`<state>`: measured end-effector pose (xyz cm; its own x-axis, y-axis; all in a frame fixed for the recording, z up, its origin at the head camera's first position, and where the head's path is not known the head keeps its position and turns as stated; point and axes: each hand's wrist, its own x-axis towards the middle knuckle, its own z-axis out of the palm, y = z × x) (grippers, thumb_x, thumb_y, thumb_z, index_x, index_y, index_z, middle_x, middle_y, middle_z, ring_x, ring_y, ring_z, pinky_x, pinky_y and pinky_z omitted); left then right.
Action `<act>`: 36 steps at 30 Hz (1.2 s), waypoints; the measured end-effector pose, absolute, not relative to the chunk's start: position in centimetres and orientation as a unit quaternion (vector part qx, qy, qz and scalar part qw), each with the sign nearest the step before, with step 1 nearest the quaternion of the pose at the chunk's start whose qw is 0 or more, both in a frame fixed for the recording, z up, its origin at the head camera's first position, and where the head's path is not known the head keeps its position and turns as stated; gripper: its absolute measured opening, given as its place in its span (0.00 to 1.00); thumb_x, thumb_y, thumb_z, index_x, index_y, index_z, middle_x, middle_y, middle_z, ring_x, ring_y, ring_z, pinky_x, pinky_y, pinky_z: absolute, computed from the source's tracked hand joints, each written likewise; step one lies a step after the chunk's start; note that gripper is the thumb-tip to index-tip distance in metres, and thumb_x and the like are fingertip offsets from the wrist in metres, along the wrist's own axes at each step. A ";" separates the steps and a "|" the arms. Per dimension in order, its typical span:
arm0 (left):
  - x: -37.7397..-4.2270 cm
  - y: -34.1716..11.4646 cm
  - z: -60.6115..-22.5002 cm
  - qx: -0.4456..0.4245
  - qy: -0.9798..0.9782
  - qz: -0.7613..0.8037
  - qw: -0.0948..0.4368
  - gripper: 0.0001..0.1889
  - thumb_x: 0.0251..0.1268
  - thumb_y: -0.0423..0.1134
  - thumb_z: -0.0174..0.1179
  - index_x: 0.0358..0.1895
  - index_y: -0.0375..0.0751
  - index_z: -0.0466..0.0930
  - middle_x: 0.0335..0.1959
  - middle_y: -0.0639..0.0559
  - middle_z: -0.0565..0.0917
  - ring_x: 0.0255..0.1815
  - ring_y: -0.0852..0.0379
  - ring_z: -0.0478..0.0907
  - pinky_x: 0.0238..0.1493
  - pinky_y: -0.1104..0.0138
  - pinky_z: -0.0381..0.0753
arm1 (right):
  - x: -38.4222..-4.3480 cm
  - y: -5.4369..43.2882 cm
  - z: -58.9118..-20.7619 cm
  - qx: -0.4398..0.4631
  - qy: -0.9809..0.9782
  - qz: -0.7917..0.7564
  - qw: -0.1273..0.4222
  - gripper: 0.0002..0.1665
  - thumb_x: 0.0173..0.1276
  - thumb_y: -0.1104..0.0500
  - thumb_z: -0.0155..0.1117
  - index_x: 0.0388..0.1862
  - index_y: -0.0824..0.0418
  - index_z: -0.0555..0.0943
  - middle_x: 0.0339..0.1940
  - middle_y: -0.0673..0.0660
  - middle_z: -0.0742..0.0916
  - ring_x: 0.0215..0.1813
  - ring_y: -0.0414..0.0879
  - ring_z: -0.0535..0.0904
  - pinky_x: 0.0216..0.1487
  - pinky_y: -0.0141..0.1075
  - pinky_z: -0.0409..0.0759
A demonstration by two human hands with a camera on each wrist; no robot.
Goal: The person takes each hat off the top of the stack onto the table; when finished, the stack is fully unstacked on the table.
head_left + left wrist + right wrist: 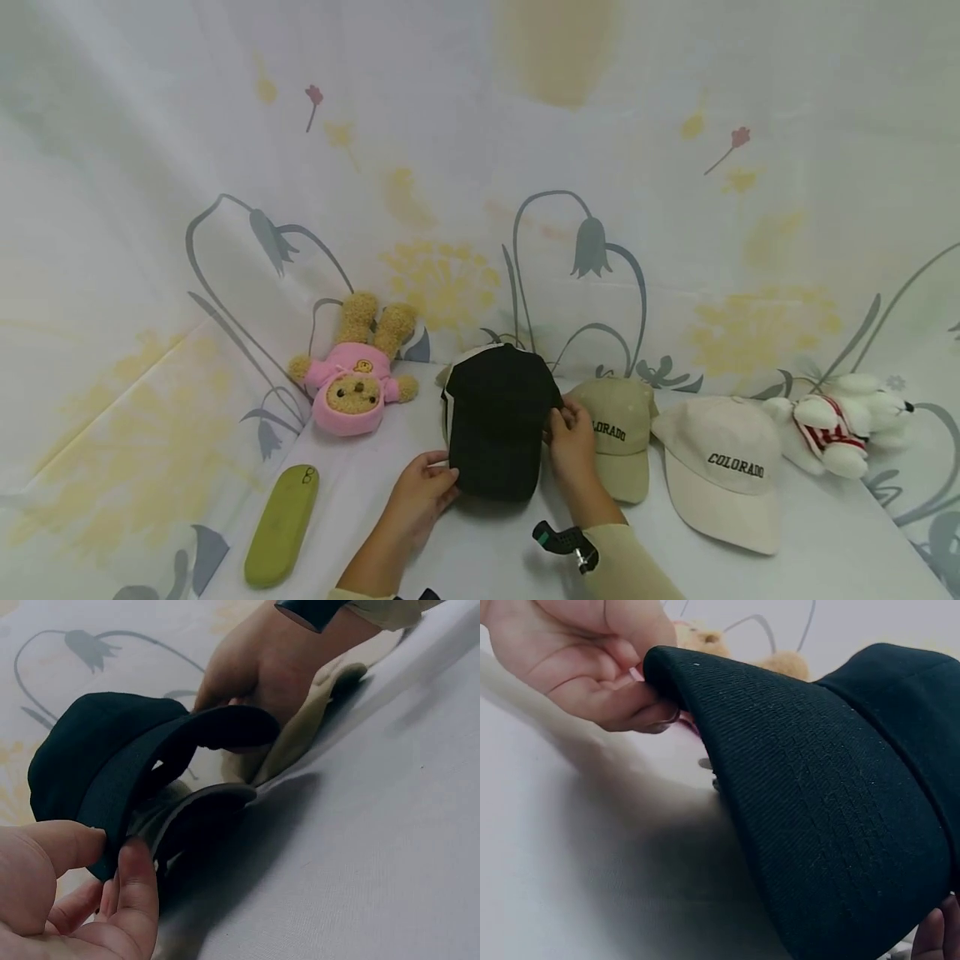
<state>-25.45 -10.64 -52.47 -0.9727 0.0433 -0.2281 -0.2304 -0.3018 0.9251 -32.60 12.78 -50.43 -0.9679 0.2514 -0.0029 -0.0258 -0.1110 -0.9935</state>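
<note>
A black baseball cap [498,425] is between my hands, its brim toward me. My left hand [420,498] pinches the brim's left edge, thumb on top and fingers below, as the left wrist view shows. At the cap's other side, my right hand [573,450] grips near where brim meets crown; its fingertips [930,935] show at the edge in the right wrist view. Under the raised black brim, the left wrist view shows a second brim [202,804] close to the table. A tan cap [621,417] lies just beside my right hand, partly hidden by it.
On the right lie a cream cap [723,467] lettered COLORADO and a white plush toy [840,425] in red stripes. A teddy bear [352,375] in pink and a green glasses case [282,525] lie left. A patterned curtain [465,167] hangs behind the white table [360,483].
</note>
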 end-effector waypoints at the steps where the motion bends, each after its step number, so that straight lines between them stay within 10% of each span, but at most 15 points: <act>1: -25.4 -10.6 -52.5 -0.073 0.583 0.804 0.086 0.27 0.73 0.28 0.62 0.70 0.26 0.64 0.40 0.51 0.77 0.38 0.56 0.78 0.44 0.66 0.84 | -32.5 13.0 -50.4 -0.083 -0.657 0.743 0.095 0.25 0.85 0.61 0.49 0.76 0.68 0.63 0.61 0.63 0.79 0.46 0.39 0.79 0.45 0.30 0.80; 36: -21.8 -7.9 -52.1 -0.034 0.600 0.779 0.179 0.21 0.70 0.25 0.64 0.62 0.30 0.69 0.41 0.50 0.77 0.39 0.56 0.78 0.43 0.65 0.84 | -26.4 18.5 -49.8 -0.111 -0.659 0.739 0.085 0.25 0.85 0.56 0.53 0.74 0.62 0.63 0.45 0.47 0.81 0.43 0.38 0.80 0.45 0.30 0.82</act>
<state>-21.82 -7.87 -52.12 -0.9335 0.2385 -0.2677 -0.3196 -0.2156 0.9227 -26.38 18.50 -49.78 -0.9609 0.2720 -0.0520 0.0208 -0.1164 -0.9930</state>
